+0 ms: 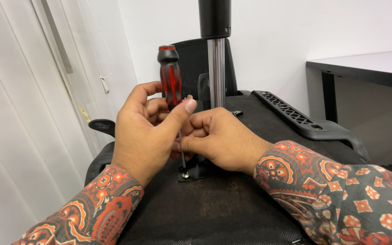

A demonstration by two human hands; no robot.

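Upturned office chair, seat underside (232, 199) filling the lower centre of the frame. Gas-lift column (216, 68) stands upright at top centre, chrome shaft under a black sleeve.

Status, as I read it: the screwdriver (171, 79) stands near-vertical, tip seated on a screw (185, 174) in a small black bracket (196, 170) at centre frame. The screw head looks close to flush with the bracket, so this fastener seems near fully in, or only just started out. I can't tell which from one frame, nor whether other fasteners are still to do; the hands hide most of the bracket.

Left hand (144, 131): fingers wrapped shut around the lower part of the red-and-black handle, thumb pressed across the front. Right hand (223, 138): fingers curled in around the shaft just below the handle, steadying it. Grip looks light, exact contact hidden behind the left thumb.

Counts:
- screwdriver: 1
- screw visible: 1
- bracket: 1
- gas-lift column: 1
- armrests: 2, one (309, 122) lying at right of centre, one (101, 126) partly seen at left behind the left hand
- backrest (191, 59): 1, behind the column
- desk (364, 68): 1, upper right
- blind cord with pull (105, 84): 1, upper left
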